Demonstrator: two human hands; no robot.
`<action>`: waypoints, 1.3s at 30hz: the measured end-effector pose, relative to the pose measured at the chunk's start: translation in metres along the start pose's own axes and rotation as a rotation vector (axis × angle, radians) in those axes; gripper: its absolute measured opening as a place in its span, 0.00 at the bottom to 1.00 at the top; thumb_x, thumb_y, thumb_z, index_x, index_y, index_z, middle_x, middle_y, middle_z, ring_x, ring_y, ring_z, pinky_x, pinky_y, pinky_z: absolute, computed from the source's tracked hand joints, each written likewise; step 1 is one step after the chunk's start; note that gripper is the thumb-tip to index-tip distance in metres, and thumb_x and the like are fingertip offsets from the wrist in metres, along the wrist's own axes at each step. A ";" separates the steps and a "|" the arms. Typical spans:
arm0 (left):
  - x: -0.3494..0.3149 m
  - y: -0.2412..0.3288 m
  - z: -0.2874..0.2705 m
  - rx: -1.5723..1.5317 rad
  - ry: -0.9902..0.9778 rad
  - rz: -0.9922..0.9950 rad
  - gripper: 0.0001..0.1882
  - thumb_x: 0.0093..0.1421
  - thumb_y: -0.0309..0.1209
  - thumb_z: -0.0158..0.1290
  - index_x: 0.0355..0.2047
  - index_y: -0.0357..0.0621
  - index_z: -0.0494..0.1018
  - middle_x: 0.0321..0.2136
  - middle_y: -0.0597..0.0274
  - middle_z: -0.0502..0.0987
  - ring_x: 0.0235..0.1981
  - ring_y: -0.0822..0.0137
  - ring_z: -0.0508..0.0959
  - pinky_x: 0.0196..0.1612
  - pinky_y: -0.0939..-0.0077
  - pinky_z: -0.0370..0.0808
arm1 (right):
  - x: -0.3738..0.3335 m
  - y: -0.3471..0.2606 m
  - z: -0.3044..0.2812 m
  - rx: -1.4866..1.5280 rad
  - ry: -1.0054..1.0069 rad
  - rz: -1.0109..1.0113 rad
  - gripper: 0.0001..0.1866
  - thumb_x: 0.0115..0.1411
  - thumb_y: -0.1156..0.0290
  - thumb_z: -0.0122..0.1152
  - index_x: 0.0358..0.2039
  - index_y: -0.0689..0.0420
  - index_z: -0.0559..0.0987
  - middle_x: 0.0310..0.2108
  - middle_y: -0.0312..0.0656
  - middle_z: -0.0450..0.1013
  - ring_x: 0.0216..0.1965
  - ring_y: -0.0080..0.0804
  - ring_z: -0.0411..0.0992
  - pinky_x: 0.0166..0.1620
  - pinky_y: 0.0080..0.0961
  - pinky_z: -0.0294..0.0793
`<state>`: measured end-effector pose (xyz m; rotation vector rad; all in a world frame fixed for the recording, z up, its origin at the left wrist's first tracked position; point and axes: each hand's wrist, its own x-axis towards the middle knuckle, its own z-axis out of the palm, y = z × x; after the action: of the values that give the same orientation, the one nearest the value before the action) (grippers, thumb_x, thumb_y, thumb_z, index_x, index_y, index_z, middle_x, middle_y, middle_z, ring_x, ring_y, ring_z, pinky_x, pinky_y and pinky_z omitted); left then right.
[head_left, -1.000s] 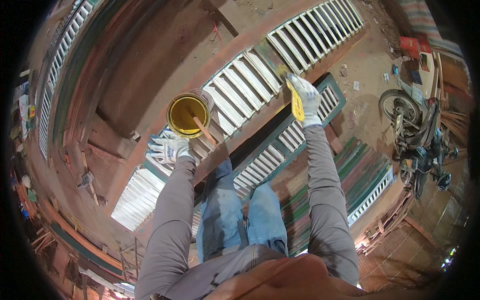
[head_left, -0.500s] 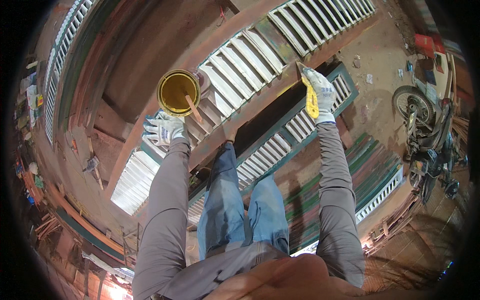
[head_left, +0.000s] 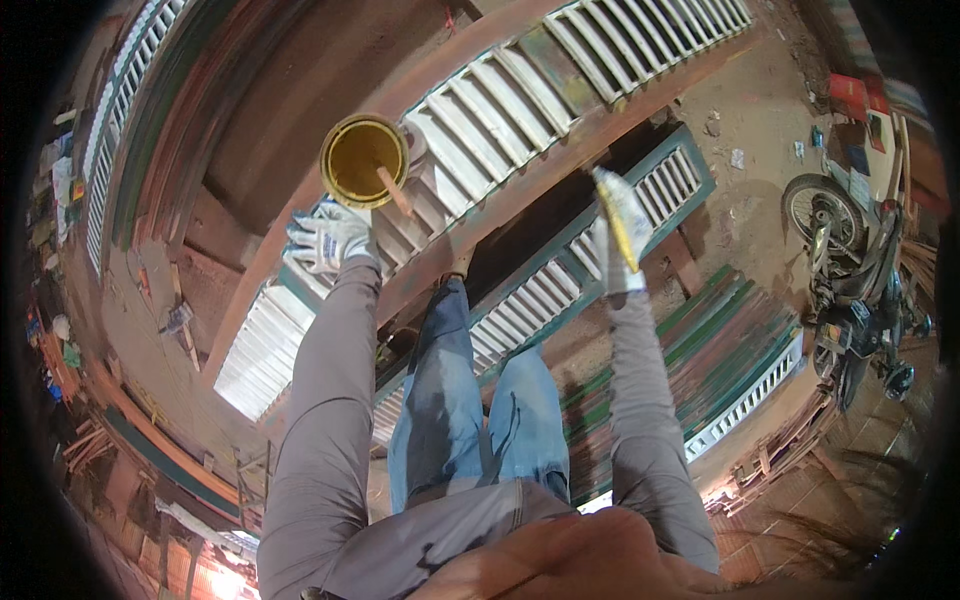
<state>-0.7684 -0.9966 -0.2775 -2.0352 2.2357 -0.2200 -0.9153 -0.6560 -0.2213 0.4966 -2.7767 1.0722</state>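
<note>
Gloved in white with blue-grey fingertips, my left hand [head_left: 330, 237] is closed at the near side of a round open can [head_left: 328, 165] and appears to grip it. Yellowish-brown material lies inside, and a wooden stick [head_left: 394, 190] leans out over the rim. The can is above a reddish-brown louvred shutter [head_left: 545, 165] with white slats. My gloved right hand [head_left: 622, 225], smeared by motion, is closed on a yellow-handled putty knife [head_left: 622, 235]. It hangs off the shutter's near edge, over a second, green-framed shutter [head_left: 535, 305]; the knife's blade is blurred.
Green and brown boards [head_left: 710, 345] lie stacked at the right, near a parked motorcycle [head_left: 850, 270]. Another louvred shutter [head_left: 105, 160] stands at the far left. Below the work, my legs in blue jeans [head_left: 530, 415] are close to the shutters.
My right hand has drawn the putty knife back from the shutter's near rail, toward me and slightly left. My left hand and the can have shifted slightly up in the view.
</note>
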 end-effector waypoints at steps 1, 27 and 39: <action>0.000 -0.001 -0.001 -0.008 -0.032 0.004 0.33 0.64 0.51 0.35 0.65 0.46 0.56 0.65 0.50 0.56 0.63 0.42 0.57 0.61 0.42 0.56 | 0.014 0.007 -0.006 -0.069 -0.052 -0.116 0.17 0.50 0.73 0.66 0.43 0.49 0.80 0.41 0.41 0.77 0.41 0.39 0.77 0.46 0.30 0.77; 0.004 -0.002 0.004 -0.045 0.039 0.014 0.33 0.64 0.51 0.35 0.65 0.49 0.55 0.65 0.50 0.54 0.66 0.40 0.53 0.60 0.39 0.56 | 0.011 0.046 0.028 -0.585 -0.226 -0.397 0.18 0.52 0.65 0.59 0.45 0.49 0.78 0.46 0.37 0.76 0.50 0.35 0.72 0.51 0.36 0.68; 0.004 -0.004 0.008 -0.020 -0.032 0.000 0.34 0.65 0.52 0.33 0.67 0.51 0.53 0.67 0.51 0.53 0.66 0.38 0.52 0.62 0.40 0.54 | 0.040 0.045 0.008 -0.475 -0.304 -0.262 0.16 0.54 0.68 0.57 0.44 0.48 0.80 0.45 0.37 0.77 0.46 0.34 0.75 0.49 0.29 0.74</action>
<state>-0.7633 -1.0016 -0.2846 -2.0333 2.2283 -0.1653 -0.9682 -0.6406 -0.2459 0.9805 -2.9592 0.2827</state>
